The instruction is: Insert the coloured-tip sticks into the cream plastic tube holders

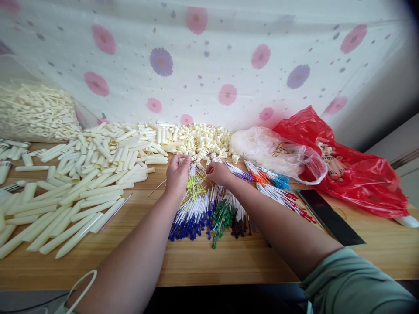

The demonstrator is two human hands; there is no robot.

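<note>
My left hand (178, 176) is closed in a pinch at the middle of the table. A thin stick with a brownish tip (156, 189) juts out past its left side, in line with the pinched fingertips. Across a small gap, my right hand (218, 172) has its fingers curled together; whatever lies between them is hidden. White sticks with yellow-green tips (195, 183) lie between the hands. Closer to me spread bunches of similar sticks with blue tips (191, 220), green tips (223, 213) and dark brown tips (240, 224).
Cream plastic tubes (94, 192) cover the left side, with short slotted pieces (209, 139) behind the hands. On the right are orange-tipped sticks (260, 178), red-tipped sticks (288, 203), a clear bag (262, 146), a red bag (366, 183) and a black phone (330, 216).
</note>
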